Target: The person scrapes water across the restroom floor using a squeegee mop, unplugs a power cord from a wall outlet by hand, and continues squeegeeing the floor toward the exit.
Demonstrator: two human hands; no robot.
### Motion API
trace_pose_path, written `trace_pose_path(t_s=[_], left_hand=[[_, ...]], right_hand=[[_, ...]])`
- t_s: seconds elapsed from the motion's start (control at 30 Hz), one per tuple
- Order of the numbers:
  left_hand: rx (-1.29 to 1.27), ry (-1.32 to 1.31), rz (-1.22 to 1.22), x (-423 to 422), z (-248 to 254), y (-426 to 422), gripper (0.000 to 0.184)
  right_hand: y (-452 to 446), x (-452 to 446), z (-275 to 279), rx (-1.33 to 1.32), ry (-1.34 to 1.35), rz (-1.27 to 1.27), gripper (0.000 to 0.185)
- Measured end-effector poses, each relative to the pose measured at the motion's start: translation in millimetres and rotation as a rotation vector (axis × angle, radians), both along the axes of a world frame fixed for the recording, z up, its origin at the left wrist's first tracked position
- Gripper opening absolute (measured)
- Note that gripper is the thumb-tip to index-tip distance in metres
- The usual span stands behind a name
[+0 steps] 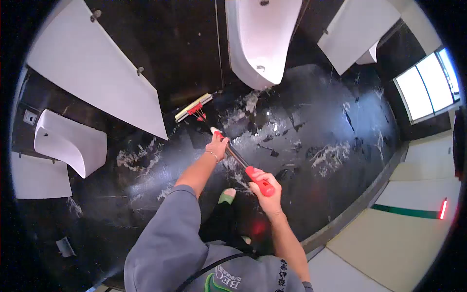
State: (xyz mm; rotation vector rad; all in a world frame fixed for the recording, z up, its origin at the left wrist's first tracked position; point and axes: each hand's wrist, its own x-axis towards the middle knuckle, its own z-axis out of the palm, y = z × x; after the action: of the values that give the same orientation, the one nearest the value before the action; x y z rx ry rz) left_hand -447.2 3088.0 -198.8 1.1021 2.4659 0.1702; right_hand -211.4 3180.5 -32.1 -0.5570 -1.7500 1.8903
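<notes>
A sponge mop with a red head (194, 109) and a pale sponge rests on the dark wet floor, near the wall below the middle urinal. Its metal pole runs back toward my body. My left hand (217, 146) is wrapped round the pole's red upper grip, closer to the mop head. Around the red end of the handle, my right hand (266, 191) is closed, nearer my body.
A white urinal (265, 48) hangs ahead, another (73, 141) at the left. White partitions (97, 68) jut from the wall. Pale panels (389, 233) line the right side, below a bright window (428, 87). A small grey object (65, 246) is at lower left.
</notes>
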Motion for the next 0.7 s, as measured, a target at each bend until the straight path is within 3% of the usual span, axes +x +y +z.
trace_pose_path(t_s=[0.03,0.07,0.13,0.2,0.23,0.27,0.43,0.7], left_hand=[[-0.016,0.076,-0.085,7.3,-0.7,11.5,0.046],[-0.153,-0.133,-0.136,13.1,0.8,28.1,0.031],[-0.107,-0.1,-0.421,47.9,-25.2,43.2,0.02],[-0.143,-0.233,-0.606,112.8,-5.3,70.1,0.022],[0.023,-0.32,-0.684,147.2,-2.2,78.0,0.018],[0.019,-0.356,-0.765,183.6,17.7,86.0,0.018],[0.256,-0.612,-0.96,378.1,48.0,106.1,0.017],[0.356,-1.014,-1.133,682.3,70.2,97.3,0.02]], right_hand=[[5.8,17.8,-0.6,0.048,-0.041,0.015,0.02],[11.2,37.5,2.3,0.042,-0.044,0.009,0.02],[16.4,88.4,21.0,0.121,-0.066,0.064,0.02],[25.5,151.6,53.1,0.096,-0.21,0.005,0.023],[32.8,187.4,60.8,0.104,-0.204,0.008,0.023],[33.1,224.4,75.2,0.1,-0.294,-0.048,0.023],[12.5,385.3,156.6,0.057,-0.418,-0.247,0.028],[-39.6,569.6,264.8,0.009,-0.726,-0.592,0.027]])
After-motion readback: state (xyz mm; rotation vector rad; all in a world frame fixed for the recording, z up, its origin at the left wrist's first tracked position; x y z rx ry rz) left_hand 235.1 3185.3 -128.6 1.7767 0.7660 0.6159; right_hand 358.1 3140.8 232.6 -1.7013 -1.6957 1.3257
